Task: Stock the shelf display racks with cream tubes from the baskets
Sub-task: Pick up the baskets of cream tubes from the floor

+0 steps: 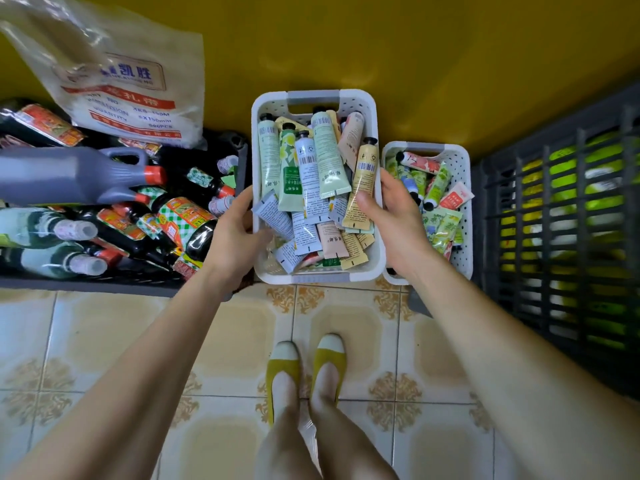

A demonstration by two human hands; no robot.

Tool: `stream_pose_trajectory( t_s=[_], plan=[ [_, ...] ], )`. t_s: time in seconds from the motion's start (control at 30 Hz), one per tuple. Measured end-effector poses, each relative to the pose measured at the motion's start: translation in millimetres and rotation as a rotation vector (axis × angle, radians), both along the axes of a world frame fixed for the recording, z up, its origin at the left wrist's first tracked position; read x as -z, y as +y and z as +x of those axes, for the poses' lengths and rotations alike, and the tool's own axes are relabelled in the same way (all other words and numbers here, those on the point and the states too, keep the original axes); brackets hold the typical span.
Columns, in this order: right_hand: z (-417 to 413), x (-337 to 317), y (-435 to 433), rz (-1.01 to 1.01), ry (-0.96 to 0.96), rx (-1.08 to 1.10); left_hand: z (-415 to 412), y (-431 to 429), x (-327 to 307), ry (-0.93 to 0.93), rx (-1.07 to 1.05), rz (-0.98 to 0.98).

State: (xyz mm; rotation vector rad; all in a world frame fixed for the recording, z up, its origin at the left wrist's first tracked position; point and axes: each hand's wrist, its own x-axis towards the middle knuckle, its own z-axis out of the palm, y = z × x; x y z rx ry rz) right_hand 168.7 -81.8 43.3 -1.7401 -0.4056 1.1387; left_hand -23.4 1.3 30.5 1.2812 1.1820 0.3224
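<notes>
— Fingers (242, 202) of the left hand (235, 237): is anything actually being held, or just touched?

— Held, for sure. They're curled round the left wall of the white perforated plastic basket (313, 277), with the thumb hooked over the rim to the inside. Same deal opposite: the right hand (393, 220) is wrapped round the right wall, its fingers (405, 188) tucked down between this basket and the smaller white perforated basket (464, 202) just beside it, and the thumb is laid on a pale yellow barcoded tube (365, 168).

— And where are the cream tubes?

— Piled loose in the gripped basket: soft black-capped squeeze tubes (311, 168) in pastel green, lilac, peach and yellow, pointed every which way. Shorter floral-printed tubes (438, 188) are heaped in the smaller basket. Whether the big basket is lifted or resting can't be told.

— What's around it?

— On the left, a dark plastic crate (104, 284) is crammed with dark sauce bottles (187, 223) with red and green labels. A grey plastic jug (69, 174) is laid on top, and a crinkled clear plastic bag (128, 91) with red and blue print sits at the back. On the right, a dark slatted crate (502, 237) is seen, with something yellow-green blurred behind the slats. A mustard-yellow wall (381, 46) is behind, with a beige patterned tile floor (104, 341) and yellow-and-white slip-on shoes (304, 362) below.
</notes>
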Motion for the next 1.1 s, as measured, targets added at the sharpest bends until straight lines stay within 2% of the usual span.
stream_pose_trajectory(
  t_s=[0.27,0.7,0.93,1.1],
  plan=[
    [-20.2,-123.6,-6.0,0.084,0.009,-0.059,-23.0,-9.7,-132.2,-0.017,-0.06,0.073],
    [-53.5,-362.4,2.0,0.175,-0.07,-0.141,-64.6,-27.5,-370.4,-0.088,-0.186,0.213],
    [-55.5,-440.9,1.9,0.244,-0.059,-0.229,-72.3,-46.8,-459.9,-0.102,-0.251,0.281],
    [-53.7,-475.9,-5.2,0.284,-0.078,-0.33,-70.3,-79.2,-498.5,-0.121,-0.357,0.282]
  ],
)
